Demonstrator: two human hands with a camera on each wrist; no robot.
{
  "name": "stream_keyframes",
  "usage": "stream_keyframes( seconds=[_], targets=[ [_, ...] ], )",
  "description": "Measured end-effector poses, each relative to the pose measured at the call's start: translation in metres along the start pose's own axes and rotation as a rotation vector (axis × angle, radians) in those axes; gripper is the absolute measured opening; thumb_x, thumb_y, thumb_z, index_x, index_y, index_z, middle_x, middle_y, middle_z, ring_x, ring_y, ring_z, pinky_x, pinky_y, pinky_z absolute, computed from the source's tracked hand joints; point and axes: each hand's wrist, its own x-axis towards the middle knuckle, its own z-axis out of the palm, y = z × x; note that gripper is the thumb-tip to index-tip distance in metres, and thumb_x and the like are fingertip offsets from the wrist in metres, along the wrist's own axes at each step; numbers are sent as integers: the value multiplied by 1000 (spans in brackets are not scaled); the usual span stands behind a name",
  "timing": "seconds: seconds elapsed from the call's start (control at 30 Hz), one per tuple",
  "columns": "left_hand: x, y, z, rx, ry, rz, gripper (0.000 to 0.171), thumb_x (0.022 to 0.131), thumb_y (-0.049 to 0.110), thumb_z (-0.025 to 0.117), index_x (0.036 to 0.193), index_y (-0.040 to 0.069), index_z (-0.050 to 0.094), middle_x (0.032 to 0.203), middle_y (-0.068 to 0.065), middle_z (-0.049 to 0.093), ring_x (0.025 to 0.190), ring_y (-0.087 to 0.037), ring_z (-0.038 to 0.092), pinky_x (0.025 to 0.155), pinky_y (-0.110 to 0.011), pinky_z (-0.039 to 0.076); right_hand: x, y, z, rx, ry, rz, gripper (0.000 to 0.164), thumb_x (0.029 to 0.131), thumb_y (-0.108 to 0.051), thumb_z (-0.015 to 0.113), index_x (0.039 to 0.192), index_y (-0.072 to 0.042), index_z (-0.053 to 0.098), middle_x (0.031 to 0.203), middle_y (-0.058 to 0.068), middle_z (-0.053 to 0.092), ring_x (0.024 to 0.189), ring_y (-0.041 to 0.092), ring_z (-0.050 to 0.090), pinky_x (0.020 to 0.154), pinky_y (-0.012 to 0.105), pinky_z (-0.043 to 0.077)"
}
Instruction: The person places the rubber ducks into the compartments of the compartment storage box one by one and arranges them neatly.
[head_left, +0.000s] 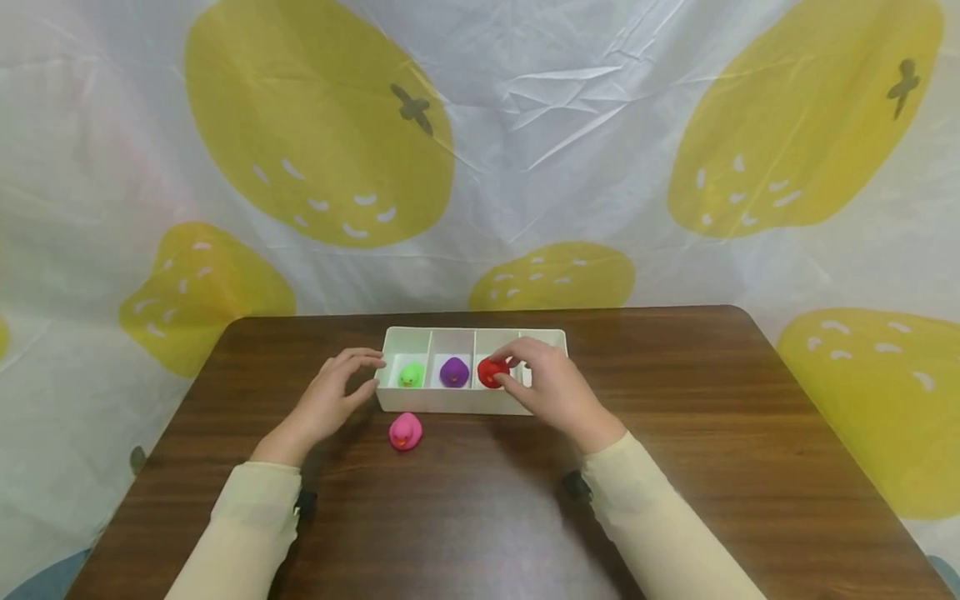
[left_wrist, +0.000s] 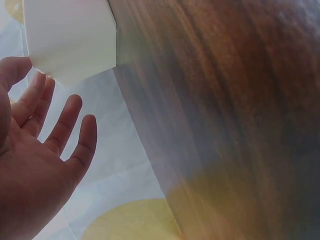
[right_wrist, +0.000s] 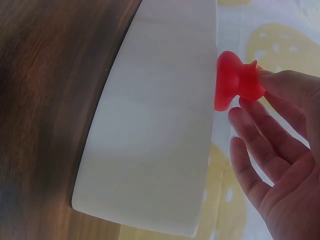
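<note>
My right hand (head_left: 555, 385) pinches a red rubber duck (head_left: 492, 372) between thumb and fingers, over the third compartment from the left of a white divided tray (head_left: 457, 402). In the right wrist view the red duck (right_wrist: 231, 82) is held by its head, its base level with the tray's rim. My left hand (head_left: 324, 404) has its fingertips right at the tray's left end, fingers loosely bent. A green duck (head_left: 411, 376) sits in the leftmost compartment and a purple duck (head_left: 454, 372) in the one beside it. On the table in front of the tray stands a pink duck (head_left: 406, 432).
The brown wooden table (head_left: 480, 517) carries the tray near its back edge. Behind it hangs a white cloth (head_left: 555, 167) printed with large yellow fruit. My right hand partly covers the tray's rightmost compartment.
</note>
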Motion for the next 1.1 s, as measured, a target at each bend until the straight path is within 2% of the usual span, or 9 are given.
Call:
stream_keyframes(
  seconds=[0.33,0.73,1.1],
  targets=[
    [-1,2,-2,0,-6,-15,29,100,11,66,129,5,66,145,-15,57,134,-40,48,113,-63,38,4,6,1,-16,-24,27,18,90,-12,79,108,-11,76,105,1,76,95,22,71,92,39,58],
    [1,-1,0,-9,-17,-17,30,101,11,66,129,5,66,146,-14,56,135,-39,47,113,-61,38,9,13,5,-50,-47,48,18,89,-11,79,107,-11,76,103,2,75,95,27,71,86,41,58],
    [1,0,1,2,-19,-42,30,101,13,66,130,7,66,147,-12,56,136,-39,47,114,-61,37,18,19,11,-124,-115,57,16,91,-16,79,106,-13,76,103,0,76,95,23,70,88,38,58]
  ],
)
